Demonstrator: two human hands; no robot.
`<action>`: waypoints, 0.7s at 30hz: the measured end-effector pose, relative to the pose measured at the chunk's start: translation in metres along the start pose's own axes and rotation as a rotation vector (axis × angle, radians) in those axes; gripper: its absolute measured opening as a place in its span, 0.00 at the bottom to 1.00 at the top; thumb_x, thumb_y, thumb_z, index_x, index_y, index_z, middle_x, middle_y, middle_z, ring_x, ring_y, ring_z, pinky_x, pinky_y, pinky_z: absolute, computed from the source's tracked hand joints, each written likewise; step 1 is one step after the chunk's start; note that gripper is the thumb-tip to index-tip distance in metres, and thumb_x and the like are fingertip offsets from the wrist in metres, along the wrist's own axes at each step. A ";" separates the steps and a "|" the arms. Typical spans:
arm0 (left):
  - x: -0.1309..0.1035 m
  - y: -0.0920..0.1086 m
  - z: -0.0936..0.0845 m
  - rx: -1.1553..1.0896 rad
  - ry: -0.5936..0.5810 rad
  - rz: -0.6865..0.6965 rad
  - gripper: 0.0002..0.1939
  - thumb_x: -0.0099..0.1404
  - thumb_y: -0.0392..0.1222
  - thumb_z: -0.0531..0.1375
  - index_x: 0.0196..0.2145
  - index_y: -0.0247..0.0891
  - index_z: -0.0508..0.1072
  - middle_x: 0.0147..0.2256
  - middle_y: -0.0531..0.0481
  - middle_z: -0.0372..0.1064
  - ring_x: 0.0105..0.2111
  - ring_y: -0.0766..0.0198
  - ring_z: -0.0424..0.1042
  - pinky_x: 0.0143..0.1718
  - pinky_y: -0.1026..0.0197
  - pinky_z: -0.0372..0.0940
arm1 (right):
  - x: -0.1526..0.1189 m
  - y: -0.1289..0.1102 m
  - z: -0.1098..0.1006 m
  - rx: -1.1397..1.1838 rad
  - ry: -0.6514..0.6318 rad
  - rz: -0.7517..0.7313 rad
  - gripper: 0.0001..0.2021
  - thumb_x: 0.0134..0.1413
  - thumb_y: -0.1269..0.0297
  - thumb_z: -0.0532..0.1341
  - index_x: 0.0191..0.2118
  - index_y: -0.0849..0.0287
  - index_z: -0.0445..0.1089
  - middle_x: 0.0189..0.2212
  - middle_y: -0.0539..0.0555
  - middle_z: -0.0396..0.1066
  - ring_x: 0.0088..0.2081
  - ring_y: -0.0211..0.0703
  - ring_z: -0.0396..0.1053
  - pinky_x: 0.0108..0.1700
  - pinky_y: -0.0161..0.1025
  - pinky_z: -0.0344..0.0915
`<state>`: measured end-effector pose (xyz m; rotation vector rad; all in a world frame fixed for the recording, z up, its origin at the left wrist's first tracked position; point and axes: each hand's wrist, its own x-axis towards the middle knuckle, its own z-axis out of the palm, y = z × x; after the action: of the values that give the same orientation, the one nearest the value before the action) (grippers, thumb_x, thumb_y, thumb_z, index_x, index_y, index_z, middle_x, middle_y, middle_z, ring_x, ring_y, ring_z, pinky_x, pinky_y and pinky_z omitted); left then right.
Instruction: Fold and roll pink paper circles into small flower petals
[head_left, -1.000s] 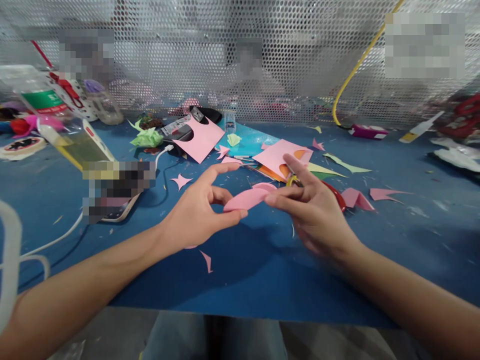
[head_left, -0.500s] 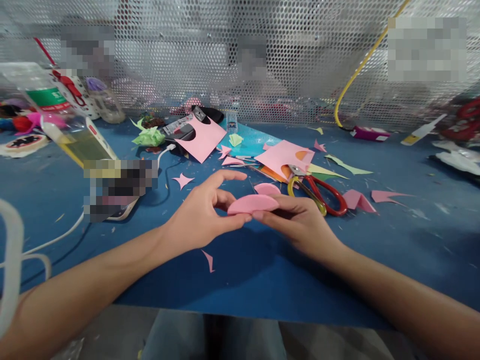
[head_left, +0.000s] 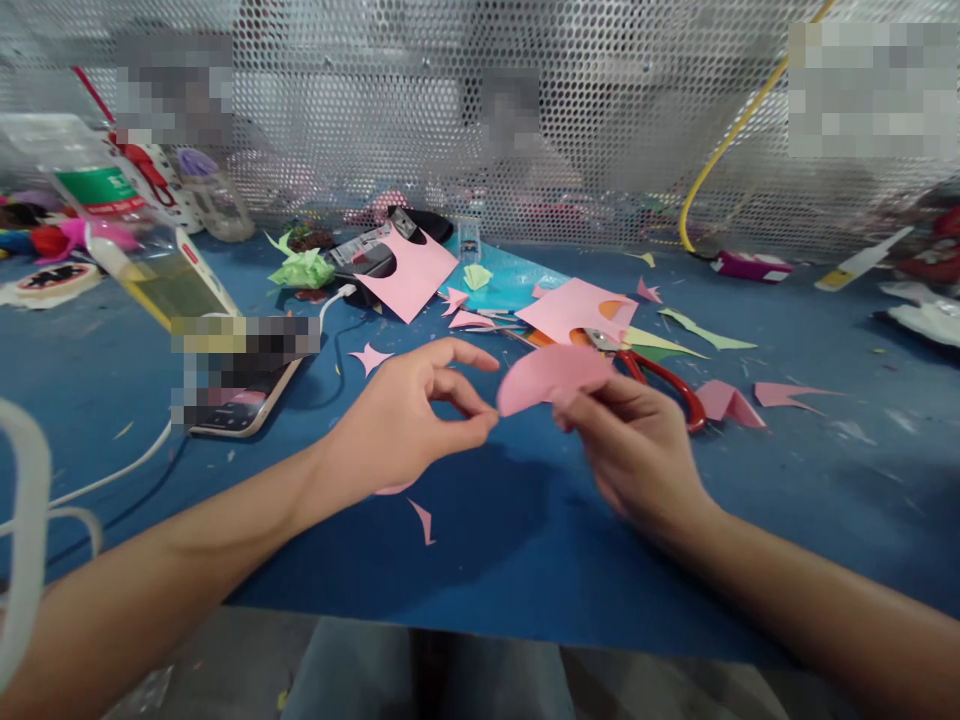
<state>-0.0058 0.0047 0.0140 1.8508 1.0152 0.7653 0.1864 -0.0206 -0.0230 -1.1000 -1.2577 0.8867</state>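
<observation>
A pink paper disc [head_left: 551, 375], seemingly folded into a rounded half shape, is held above the blue table. My right hand [head_left: 637, 440] pinches its lower right side between thumb and fingers. At the left tip of the paper, the thumb and a finger of my left hand [head_left: 420, 410] close together, while the forefinger stretches out above. Behind my right hand lie scissors with a red handle [head_left: 667, 380], partly hidden. A pink paper edge [head_left: 395, 489] peeks out under my left hand, near a thin pink scrap [head_left: 425, 522].
Cut pink sheets [head_left: 411, 272] and scraps lie across the table [head_left: 510, 560]. A phone [head_left: 251, 395] with a white cable rests at left, near a clear bottle [head_left: 105, 190]. A purple box [head_left: 750, 266] sits by the perforated metal screen [head_left: 600, 120].
My right hand has moved right and turned the pink paper so its broad face shows. My left fingers have drawn together at its tip. A pink edge now shows under my left hand.
</observation>
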 end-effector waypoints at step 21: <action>0.005 -0.009 0.004 -0.263 -0.198 0.023 0.08 0.59 0.42 0.58 0.33 0.34 0.73 0.30 0.52 0.71 0.30 0.70 0.68 0.33 0.68 0.64 | 0.005 0.002 -0.005 0.052 -0.447 0.158 0.07 0.52 0.60 0.59 0.32 0.58 0.65 0.25 0.48 0.66 0.24 0.32 0.65 0.25 0.31 0.66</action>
<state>-0.0035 0.0102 0.0049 1.6757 0.7313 0.6784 0.1923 -0.0157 -0.0232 -1.0005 -1.5127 1.3304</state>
